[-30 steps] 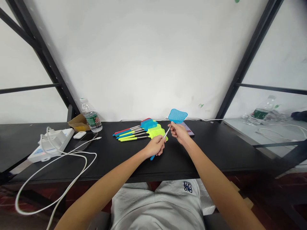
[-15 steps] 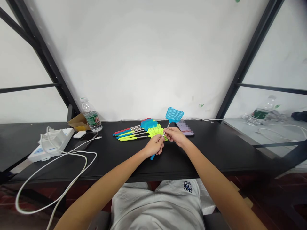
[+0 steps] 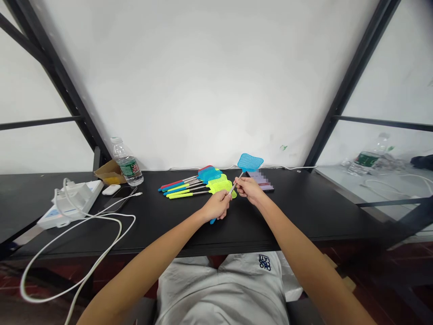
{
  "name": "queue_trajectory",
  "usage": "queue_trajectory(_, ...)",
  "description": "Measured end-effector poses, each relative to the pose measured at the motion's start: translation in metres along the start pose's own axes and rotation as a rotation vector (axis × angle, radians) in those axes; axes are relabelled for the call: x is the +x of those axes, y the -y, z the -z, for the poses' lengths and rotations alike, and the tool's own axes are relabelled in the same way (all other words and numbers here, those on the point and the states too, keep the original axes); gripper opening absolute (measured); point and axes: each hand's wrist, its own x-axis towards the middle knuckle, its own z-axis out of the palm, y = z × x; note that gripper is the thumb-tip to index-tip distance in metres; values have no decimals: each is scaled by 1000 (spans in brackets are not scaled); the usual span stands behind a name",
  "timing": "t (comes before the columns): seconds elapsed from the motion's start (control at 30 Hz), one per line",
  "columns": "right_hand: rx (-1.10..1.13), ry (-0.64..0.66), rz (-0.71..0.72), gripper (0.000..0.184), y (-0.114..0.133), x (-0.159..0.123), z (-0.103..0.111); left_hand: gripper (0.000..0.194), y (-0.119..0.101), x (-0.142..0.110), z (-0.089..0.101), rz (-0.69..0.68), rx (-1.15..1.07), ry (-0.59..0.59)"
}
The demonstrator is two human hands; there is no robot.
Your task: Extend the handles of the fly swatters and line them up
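A blue fly swatter (image 3: pixel 250 162) is held up at a slant over the black table, its mesh head toward the wall. My left hand (image 3: pixel 217 205) is wrapped round its lower part, and the tip of the blue handle pokes out below. Higher on the metal rod, my right hand (image 3: pixel 248 188) pinches it between thumb and fingers, under the head. Left of my hands lies a fanned row of several fly swatters with red, blue and yellow-green handles; a yellow-green swatter head (image 3: pixel 219 184) is closest to my left hand.
Behind my right hand lies a phone or tablet (image 3: pixel 264 179). On the left are a water bottle (image 3: pixel 127 164), a brown box (image 3: pixel 110 171), a white case (image 3: pixel 111 189), a dark phone (image 3: pixel 120 198), a power strip (image 3: pixel 72 203) and a looping white cable (image 3: pixel 133 221). A white wall closes off the back.
My right hand slid down the rod toward my left hand, then back up part of the way. The swatter's head shifted left, then right again. My left hand kept its grip.
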Motion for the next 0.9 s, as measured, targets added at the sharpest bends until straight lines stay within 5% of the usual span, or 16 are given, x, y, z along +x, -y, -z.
queue_trajectory(0.43,-49,159,-93,31,-4,-8,-4,16,-2,-2,-1,-3,29,-59)
queue_trajectory(0.9,-44,13,-54,35,-4,-1,-9,18,-7,0,0,30,-13,-15)
